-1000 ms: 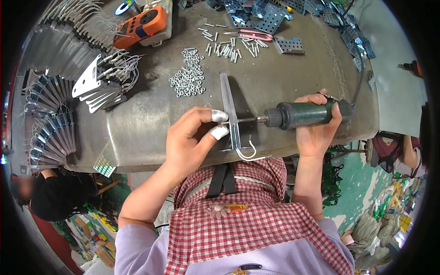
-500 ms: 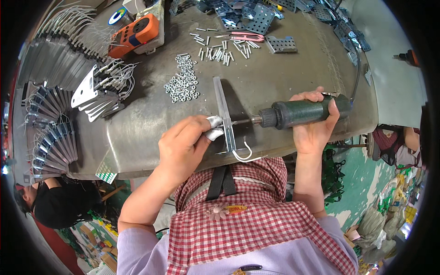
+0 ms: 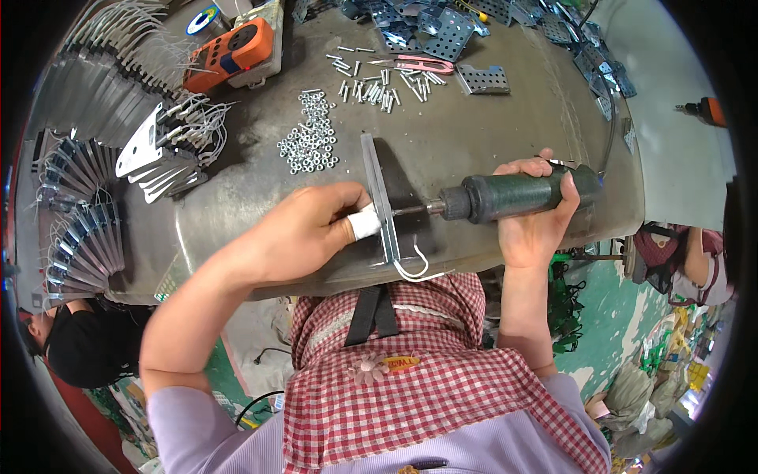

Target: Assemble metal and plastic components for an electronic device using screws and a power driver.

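Observation:
My left hand [image 3: 304,229], with white tape round a finger, grips a narrow grey metal strip [image 3: 377,186] at its middle, from the left side. The strip stands out from the table's near edge, and a bent white wire [image 3: 412,276] hangs from its near end. Wrapped round a dark green electric screwdriver [image 3: 497,197], my right hand [image 3: 533,217] holds the tool level from below. The screwdriver's bit [image 3: 410,210] points left and meets the strip's right face opposite my left fingers. Part of the left fingertips is hidden behind the strip.
Beyond the strip lie a heap of nuts [image 3: 312,142], scattered screws [image 3: 383,91] and pink-handled snips [image 3: 422,65]. Perforated metal plates [image 3: 438,35] are piled at the back. Wired metal strips [image 3: 83,245] fan out at left, near an orange device [image 3: 237,54]. People sit at both sides.
My left hand has turned, its elbow swinging out to the left, and its fingers now press further round the strip's left side. Strip and screwdriver stay nearly in place.

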The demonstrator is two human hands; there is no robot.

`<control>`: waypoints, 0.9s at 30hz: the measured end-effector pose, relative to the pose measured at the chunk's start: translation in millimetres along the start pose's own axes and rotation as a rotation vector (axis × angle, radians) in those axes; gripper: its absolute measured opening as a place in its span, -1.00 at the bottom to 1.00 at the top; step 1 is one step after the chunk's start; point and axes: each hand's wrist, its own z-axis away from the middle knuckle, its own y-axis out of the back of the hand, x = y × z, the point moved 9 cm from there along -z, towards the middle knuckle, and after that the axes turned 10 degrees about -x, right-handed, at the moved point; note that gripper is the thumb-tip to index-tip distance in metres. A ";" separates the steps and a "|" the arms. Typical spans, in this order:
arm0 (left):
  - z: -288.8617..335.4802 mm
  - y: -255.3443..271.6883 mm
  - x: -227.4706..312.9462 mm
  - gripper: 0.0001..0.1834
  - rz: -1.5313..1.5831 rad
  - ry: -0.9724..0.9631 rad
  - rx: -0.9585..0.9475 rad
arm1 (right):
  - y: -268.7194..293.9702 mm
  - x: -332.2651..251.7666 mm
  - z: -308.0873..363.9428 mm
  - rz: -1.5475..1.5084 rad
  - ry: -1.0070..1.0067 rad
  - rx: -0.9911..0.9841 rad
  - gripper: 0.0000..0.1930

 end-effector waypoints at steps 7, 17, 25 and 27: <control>-1.6 -1.2 -1.2 -0.61 0.027 0.141 -0.147 | -7.4 8.1 -3.1 -0.083 -0.035 -0.011 -0.65; -2.4 -2.7 -10.3 -0.63 0.086 0.151 -0.085 | -12.9 13.0 -10.5 -0.126 0.021 -0.182 -0.66; -6.0 -20.5 -18.3 -0.74 0.395 0.105 -0.074 | -4.7 13.2 -15.2 -0.165 0.012 -0.210 -0.67; -8.3 -21.5 -17.6 -0.77 0.433 0.057 -0.053 | -2.8 11.5 -12.0 -0.159 0.001 -0.196 -0.66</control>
